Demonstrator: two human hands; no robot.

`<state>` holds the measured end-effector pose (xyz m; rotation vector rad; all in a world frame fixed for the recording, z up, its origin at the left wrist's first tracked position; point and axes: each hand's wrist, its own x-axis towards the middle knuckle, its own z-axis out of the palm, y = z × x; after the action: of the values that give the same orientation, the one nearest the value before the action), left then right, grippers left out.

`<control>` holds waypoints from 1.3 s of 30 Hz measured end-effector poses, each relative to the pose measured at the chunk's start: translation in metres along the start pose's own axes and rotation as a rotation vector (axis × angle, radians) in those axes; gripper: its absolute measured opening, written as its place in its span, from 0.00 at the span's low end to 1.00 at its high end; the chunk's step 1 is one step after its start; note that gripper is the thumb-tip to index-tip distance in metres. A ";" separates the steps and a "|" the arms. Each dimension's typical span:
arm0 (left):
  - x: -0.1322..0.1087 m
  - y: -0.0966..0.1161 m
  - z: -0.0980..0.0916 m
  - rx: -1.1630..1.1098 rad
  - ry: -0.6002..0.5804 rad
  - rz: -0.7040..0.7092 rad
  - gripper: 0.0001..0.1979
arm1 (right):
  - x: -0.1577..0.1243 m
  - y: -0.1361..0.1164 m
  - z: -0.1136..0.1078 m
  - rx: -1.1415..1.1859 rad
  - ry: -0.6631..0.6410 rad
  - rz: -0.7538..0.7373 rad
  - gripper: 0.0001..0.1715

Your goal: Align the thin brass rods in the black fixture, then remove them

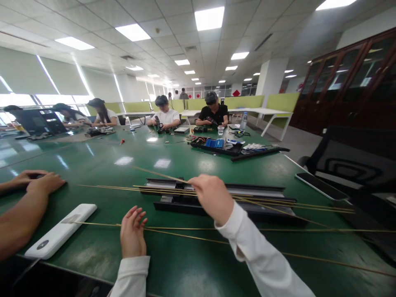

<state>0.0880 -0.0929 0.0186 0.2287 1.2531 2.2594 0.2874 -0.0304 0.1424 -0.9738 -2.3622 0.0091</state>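
Observation:
My right hand (213, 198) pinches a thin brass-coloured rod (161, 174) between thumb and fingertips, above two black rails. The rod's left end points up and away over the green table. More brass-coloured rods (321, 206) lie across the black rails (260, 189), partly hidden by this hand. My left hand (133, 233) is raised near the table's front, palm turned inward, with loosely bent fingers and nothing visible in them. Other long rods (185, 228) run along the table beside and behind the left hand; the hand covers part of them.
A white oblong device (62, 231) lies at front left, near another person's hands (41, 181). A phone (321, 186) rests at the right edge beside a black chair (365, 165). Farther back are a black tray (216, 144), a bottle (244, 120) and several people working.

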 end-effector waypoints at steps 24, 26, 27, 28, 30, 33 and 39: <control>-0.011 -0.005 -0.034 0.198 -0.128 0.089 0.16 | -0.038 -0.054 0.144 -0.127 -0.168 -0.169 0.12; -0.012 -0.008 -0.035 0.234 -0.115 0.137 0.16 | -0.042 -0.058 0.145 -0.096 -0.146 -0.196 0.14; -0.012 -0.010 -0.036 0.253 -0.109 0.158 0.17 | -0.044 -0.060 0.146 -0.079 -0.138 -0.209 0.16; -0.011 -0.012 -0.037 0.271 -0.103 0.174 0.17 | -0.046 -0.061 0.146 -0.062 -0.133 -0.220 0.17; -0.011 -0.015 -0.038 0.301 -0.089 0.204 0.17 | -0.047 -0.061 0.143 -0.031 -0.128 -0.248 0.21; -0.010 -0.017 -0.039 0.330 -0.069 0.244 0.16 | -0.040 -0.053 0.131 -0.016 -0.126 -0.254 0.23; -0.011 -0.012 -0.026 0.341 -0.132 0.207 0.15 | 0.003 -0.001 0.072 -0.116 -0.172 -0.075 0.14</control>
<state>0.0912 -0.1124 -0.0039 0.6490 1.5996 2.1408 0.2478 -0.0141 0.0842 -0.9718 -2.5800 -0.0765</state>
